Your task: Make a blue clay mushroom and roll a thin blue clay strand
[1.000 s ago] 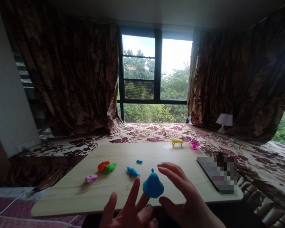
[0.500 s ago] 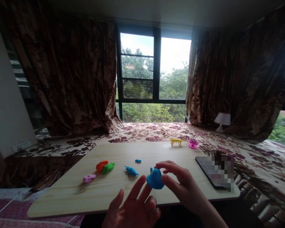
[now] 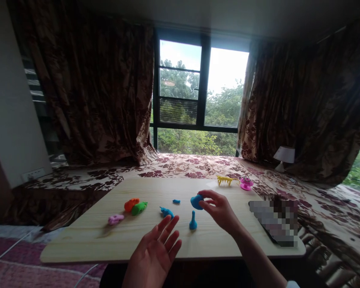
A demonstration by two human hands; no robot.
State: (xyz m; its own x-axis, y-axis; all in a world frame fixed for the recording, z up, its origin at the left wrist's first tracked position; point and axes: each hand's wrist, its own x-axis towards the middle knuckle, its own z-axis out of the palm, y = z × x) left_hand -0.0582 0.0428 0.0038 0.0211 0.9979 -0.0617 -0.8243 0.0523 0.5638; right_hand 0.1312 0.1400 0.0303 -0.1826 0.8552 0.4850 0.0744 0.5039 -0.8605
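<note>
Pinched in the fingers of my right hand [image 3: 217,207] is a rounded piece of blue modelling clay [image 3: 197,202], held above the table. Just below it a blue clay stem with a wider base [image 3: 193,222] stands upright on the wood. My left hand [image 3: 159,250] is open, palm up and fingers spread, holding nothing, near the table's front edge. Beyond its fingertips lies a blue clay lump [image 3: 166,212], partly covered by them. A small blue clay bit [image 3: 176,201] rests farther back.
On the left of the wooden table [image 3: 87,240] lie orange clay [image 3: 131,205], green clay [image 3: 139,208] and pink clay [image 3: 115,219]. A yellow many-legged figure [image 3: 225,181] and a pink stand [image 3: 246,184] are at the back right. A flat blurred device [image 3: 273,220] lies on the right.
My right hand has lifted the rounded blue clay up and away. The blue stem now stands on the table below it. My left hand has drawn away, moving left.
</note>
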